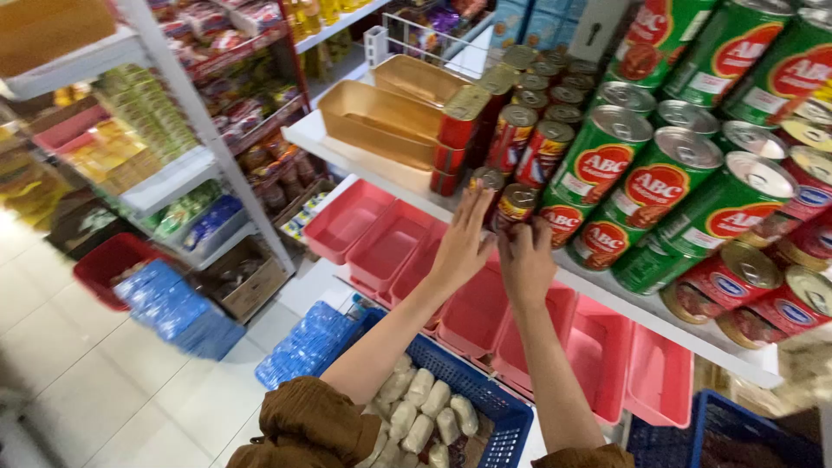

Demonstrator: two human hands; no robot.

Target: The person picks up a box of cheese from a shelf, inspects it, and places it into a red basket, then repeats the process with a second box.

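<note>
L hand (462, 247) is up at the shelf (364, 160) front edge, fingers straight and spread, tips touching a small red can (486, 186). Just right of it, R hand (525, 260) pinches a 2nd small can (517, 204), w/ big green cans (598, 165) beyond.

Big green tins (667, 186) stand in rows along the white shelf (364, 160), with flat red tins (737, 277) stacked at the far right. Two gold trays (381, 121) sit further back on that shelf. Below it, pink bins (390, 243) line the next level. A blue basket (498, 407) holds pale packets (425, 407). Blue packs (165, 303) lie piled on the tiled floor (78, 390) beside a red crate (108, 260).
</note>
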